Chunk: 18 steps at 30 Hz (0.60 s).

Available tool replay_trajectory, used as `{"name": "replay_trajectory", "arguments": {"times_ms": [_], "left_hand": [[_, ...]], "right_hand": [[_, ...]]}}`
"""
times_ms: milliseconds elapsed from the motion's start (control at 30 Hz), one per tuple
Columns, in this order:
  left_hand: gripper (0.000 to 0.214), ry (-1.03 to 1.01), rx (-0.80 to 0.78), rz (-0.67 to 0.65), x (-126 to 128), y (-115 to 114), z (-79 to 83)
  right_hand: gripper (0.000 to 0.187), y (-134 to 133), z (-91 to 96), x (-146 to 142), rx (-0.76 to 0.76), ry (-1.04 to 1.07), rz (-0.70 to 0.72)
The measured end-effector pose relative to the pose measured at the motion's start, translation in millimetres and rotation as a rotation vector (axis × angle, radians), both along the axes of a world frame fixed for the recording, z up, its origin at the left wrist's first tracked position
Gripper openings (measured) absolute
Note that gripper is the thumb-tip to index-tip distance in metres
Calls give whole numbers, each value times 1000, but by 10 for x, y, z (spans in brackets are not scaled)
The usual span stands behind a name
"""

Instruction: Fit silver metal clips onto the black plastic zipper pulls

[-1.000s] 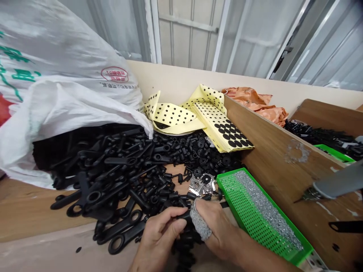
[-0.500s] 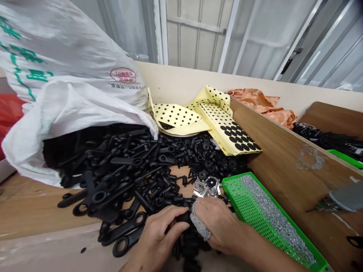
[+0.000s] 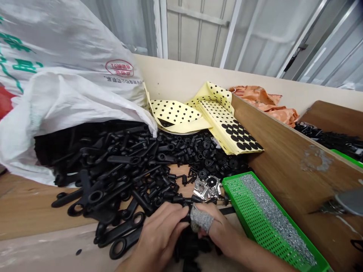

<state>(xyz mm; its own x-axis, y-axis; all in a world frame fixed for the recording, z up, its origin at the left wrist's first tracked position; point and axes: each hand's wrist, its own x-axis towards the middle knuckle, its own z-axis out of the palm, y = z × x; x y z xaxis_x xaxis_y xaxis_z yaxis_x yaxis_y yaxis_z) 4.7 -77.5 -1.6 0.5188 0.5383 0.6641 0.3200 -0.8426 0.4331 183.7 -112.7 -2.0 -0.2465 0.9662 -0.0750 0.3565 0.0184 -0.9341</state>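
Left fingers (image 3: 174, 216): bare, slim, running back to an uncovered wrist. Right fingers (image 3: 210, 208): one digit wears my grey knit finger sleeve (image 3: 202, 219), thumb or forefinger unclear from this angle. Weave flecked lighter and darker, fabric thick, bunched, dingier low on the left. My right forearm (image 3: 262, 256): bare as far as visible.

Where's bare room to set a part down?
The pale front strip left of the left hand, below the black levers, looks mostly bare; one small black disc lies there. A small wood patch shows between black parts and silver pieces. Crowded: the heap from the white bag to that hand.
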Motion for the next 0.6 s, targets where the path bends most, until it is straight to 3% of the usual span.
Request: {"name": "replay_trajectory", "arguments": {"times_ms": [100, 333, 600], "left_hand": [[21, 7, 2, -44, -2, 17, -1], [21, -6, -108, -111, -11, 40, -42], [13, 11, -537, -106, -75, 55, 47]], "right_hand": [[24, 18, -43, -26, -67, 102, -18], [12, -50, 86, 40, 165, -325, 37], [8, 19, 171, 31, 337, -422, 192]]}}
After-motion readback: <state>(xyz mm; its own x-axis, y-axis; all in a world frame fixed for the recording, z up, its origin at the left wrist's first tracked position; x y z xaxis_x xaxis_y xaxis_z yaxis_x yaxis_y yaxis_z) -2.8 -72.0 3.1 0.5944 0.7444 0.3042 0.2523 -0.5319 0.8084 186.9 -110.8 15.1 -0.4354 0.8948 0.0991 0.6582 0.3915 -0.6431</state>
